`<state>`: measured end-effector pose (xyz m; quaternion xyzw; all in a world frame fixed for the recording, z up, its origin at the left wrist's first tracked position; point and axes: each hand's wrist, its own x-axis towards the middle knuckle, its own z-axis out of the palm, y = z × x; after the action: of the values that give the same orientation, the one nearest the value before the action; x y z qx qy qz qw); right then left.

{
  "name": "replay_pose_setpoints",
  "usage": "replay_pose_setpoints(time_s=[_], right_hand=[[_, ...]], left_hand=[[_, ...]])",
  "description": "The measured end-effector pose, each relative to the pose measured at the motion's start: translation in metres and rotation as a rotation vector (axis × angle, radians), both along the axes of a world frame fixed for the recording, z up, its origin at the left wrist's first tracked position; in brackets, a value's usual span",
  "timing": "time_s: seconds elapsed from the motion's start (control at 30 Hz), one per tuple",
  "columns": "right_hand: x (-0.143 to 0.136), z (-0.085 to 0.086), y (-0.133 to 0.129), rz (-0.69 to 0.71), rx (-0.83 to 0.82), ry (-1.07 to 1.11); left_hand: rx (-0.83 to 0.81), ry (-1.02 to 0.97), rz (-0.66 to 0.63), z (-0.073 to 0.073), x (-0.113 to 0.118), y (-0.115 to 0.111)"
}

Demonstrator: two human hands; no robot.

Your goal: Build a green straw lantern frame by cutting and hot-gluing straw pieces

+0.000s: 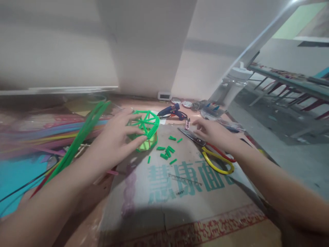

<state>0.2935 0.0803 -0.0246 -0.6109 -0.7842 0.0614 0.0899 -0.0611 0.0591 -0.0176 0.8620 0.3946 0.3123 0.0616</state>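
A green lattice frame [147, 123] made of thin strips stands on the sheet, with spokes across its top and a yellowish-green base. My left hand [123, 132] has its thumb and fingers around the frame's left side. My right hand [209, 132] hovers over scissors [218, 164] with yellow and red handles, its fingers loosely curled and apart, with nothing visible in them. Just left of its fingertips lies a small pink-handled tool [187, 124]. Several short green pieces [167, 151] are scattered between my hands.
A blue glue gun [169, 110] lies behind the frame, near a small white digital display [164, 96] by the wall. Long green strips [79, 137] and other coloured strips lie at left. A clear bottle [235, 85] stands back right. A printed sheet [154, 219] covers the work surface.
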Motion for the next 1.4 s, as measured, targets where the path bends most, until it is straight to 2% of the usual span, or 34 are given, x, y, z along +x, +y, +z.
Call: replay_pose_setpoints(time_s=[0.13,0.23,0.3,0.63,0.77,0.87,0.93,1.03,1.1,1.2,1.3,1.4], right_hand=[[-0.019,-0.018,0.036,0.069,-0.014,-0.159],[-0.027,-0.031,0.057,-0.015,-0.028,-0.259],[-0.026,-0.035,0.062,-0.076,-0.014,-0.269],[0.001,-0.03,0.048,-0.069,-0.027,-0.198],[0.003,-0.027,0.042,-0.179,0.003,-0.23],[-0.002,-0.014,0.027,-0.243,0.127,-0.093],[-0.013,-0.002,0.009,-0.155,0.225,0.068],[-0.041,0.009,-0.019,0.047,0.273,0.202],[-0.061,0.009,-0.031,0.225,0.333,0.221],[-0.082,0.001,-0.034,0.445,0.435,0.169],[-0.09,-0.008,-0.029,0.491,0.48,0.145],[-0.089,-0.011,-0.027,0.499,0.443,0.186]], left_hand=[[-0.006,-0.014,0.016,-0.004,0.004,-0.002],[0.002,-0.017,0.016,-0.008,0.006,-0.001],[0.007,-0.013,0.021,-0.01,0.006,0.0],[0.095,-0.114,0.035,-0.023,0.013,0.001],[0.154,-0.142,0.069,-0.028,0.017,0.001],[0.158,-0.153,0.071,-0.028,0.02,-0.001],[0.153,-0.154,0.062,-0.027,0.022,-0.003],[0.146,-0.151,0.062,-0.027,0.023,-0.004],[0.141,-0.15,0.069,-0.027,0.024,-0.005],[0.147,-0.15,0.068,-0.028,0.025,-0.006],[0.133,-0.13,0.065,-0.027,0.026,-0.007],[0.108,-0.107,0.054,-0.026,0.026,-0.008]])
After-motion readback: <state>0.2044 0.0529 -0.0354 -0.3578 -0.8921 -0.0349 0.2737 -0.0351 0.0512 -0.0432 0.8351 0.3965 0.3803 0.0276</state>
